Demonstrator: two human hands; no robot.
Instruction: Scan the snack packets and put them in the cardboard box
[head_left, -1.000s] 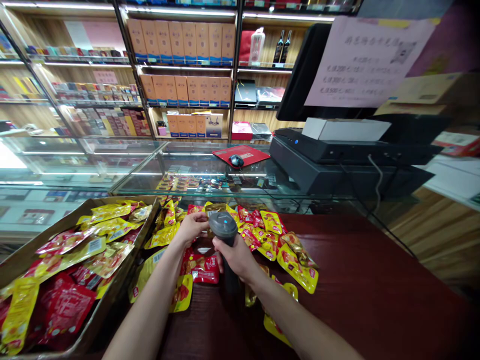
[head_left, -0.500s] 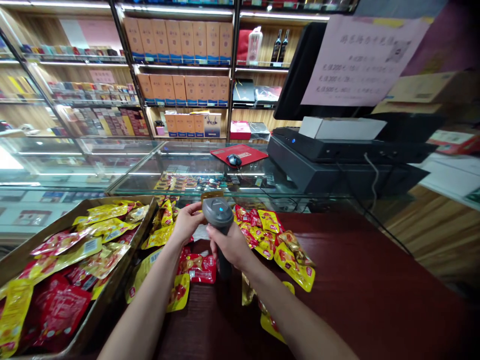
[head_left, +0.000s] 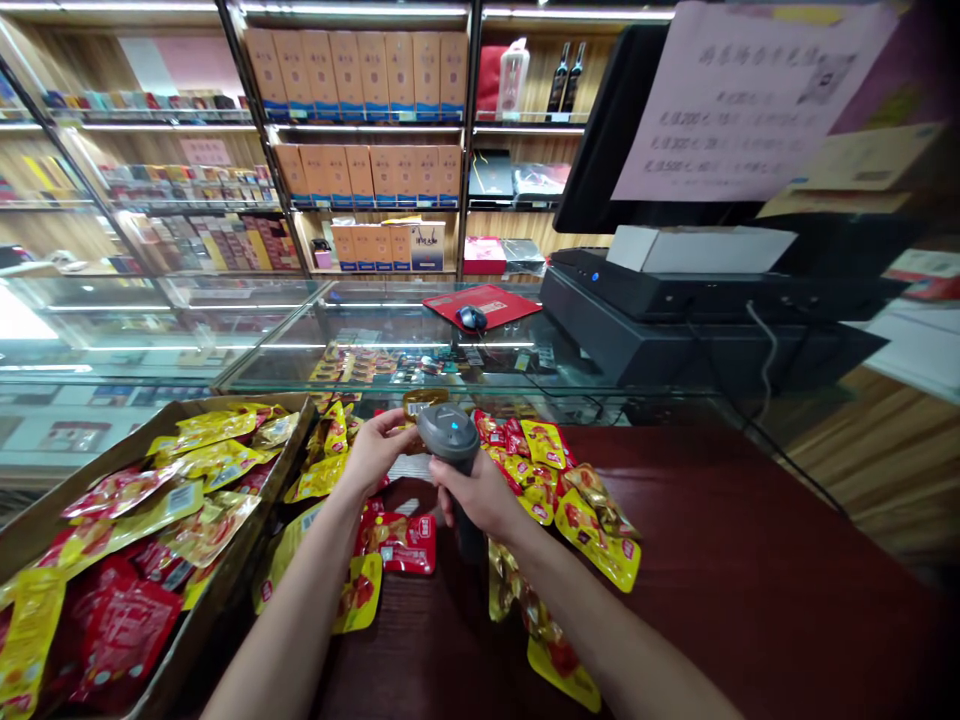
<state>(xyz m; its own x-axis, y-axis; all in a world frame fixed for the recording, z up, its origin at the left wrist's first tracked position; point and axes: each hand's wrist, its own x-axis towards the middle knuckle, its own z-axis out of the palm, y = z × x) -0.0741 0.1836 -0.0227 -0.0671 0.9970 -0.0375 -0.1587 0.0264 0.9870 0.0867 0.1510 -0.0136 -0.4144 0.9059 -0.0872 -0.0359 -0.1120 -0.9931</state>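
Two hands above the dark red table (head_left: 720,560) | right hand (head_left: 484,492): fingers wrapped around the grip of the scanner (head_left: 448,430), held mid-view | left hand (head_left: 376,455): fingertips closed on the gold packet (head_left: 421,400), just beyond the scanner's head | red packet (head_left: 409,543) lying between the forearms | cardboard box (head_left: 282,486) at left, full of packets

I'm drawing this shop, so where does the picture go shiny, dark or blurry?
Head view: white glare on the glass counter at far left, glints on the snack packets; head view: the brown table darkens toward the lower right; head view: small writing on the paper sign looks blurry.
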